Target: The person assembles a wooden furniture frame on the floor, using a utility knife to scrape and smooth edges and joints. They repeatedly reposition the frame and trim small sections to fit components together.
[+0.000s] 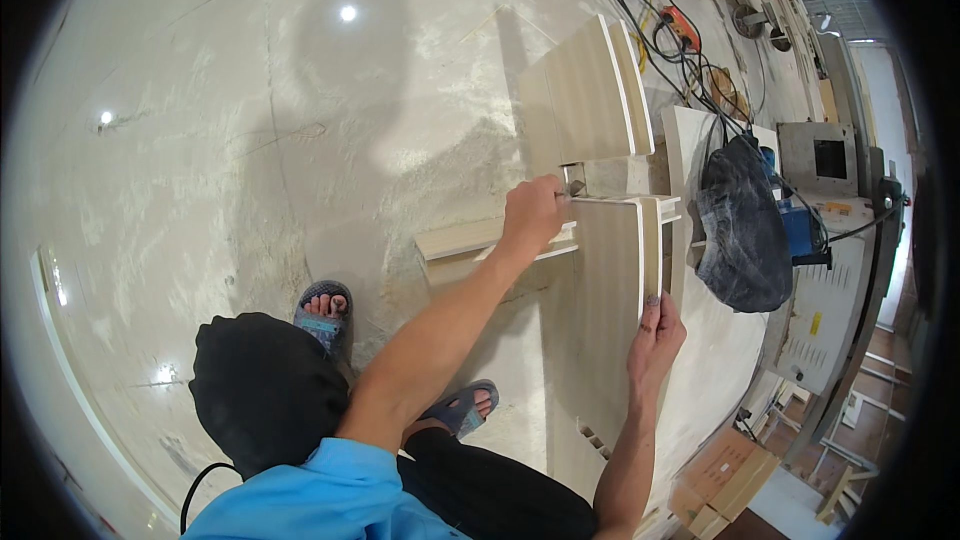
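Note:
A tall, pale wood-grain panel with white edges stands in front of me, beside another light panel. My right hand is closed around its right edge, the thumb and fingertips pressed on it. At its top left corner my left hand is curled shut, and a small dark metallic piece shows just past the fingers. What the fingers hold is hidden. Beyond them stand two more light panels, side by side. A strip-shaped board lies left of the panel, partly behind my left forearm.
At the right, a dark cloth-like bundle lies by a grey machine cabinet. Black cables and an orange power socket are on the floor at the back right. Cardboard boxes sit at the lower right. My sandalled feet are left of the panel.

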The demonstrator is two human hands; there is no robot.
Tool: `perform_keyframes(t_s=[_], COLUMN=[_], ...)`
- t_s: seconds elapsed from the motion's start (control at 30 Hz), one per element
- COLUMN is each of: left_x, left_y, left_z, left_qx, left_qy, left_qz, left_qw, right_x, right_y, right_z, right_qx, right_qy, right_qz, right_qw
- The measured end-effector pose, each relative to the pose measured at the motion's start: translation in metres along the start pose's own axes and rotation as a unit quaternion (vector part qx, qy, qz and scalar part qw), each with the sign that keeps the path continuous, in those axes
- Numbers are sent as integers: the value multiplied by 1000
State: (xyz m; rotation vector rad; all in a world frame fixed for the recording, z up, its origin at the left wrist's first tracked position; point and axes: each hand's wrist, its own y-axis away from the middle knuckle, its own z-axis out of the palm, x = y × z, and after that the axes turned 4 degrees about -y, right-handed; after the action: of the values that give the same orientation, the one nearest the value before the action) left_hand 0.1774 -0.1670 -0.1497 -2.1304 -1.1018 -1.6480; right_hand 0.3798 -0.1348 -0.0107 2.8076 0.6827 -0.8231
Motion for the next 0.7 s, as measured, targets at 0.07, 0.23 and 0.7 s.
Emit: perform_keyframes(t_s=[0.07, 0.23, 0.7], left_x=[4, 16, 69], left_y=[-3, -3, 39], left_z=[-1, -2, -10], left_qx=[-12, 16, 114], left_qy=[12, 60, 93], left_qz=[-30, -58, 35], left_qw=[999, 996, 989], right_x=[-1, -3, -4], right_y=[-2, -7, -7], right_z=[2, 7, 7], right_qx=[6, 26, 14], right_qy=[12, -25, 2], right_qz=[24, -11, 16], right_qw=[1000, 999, 1000])
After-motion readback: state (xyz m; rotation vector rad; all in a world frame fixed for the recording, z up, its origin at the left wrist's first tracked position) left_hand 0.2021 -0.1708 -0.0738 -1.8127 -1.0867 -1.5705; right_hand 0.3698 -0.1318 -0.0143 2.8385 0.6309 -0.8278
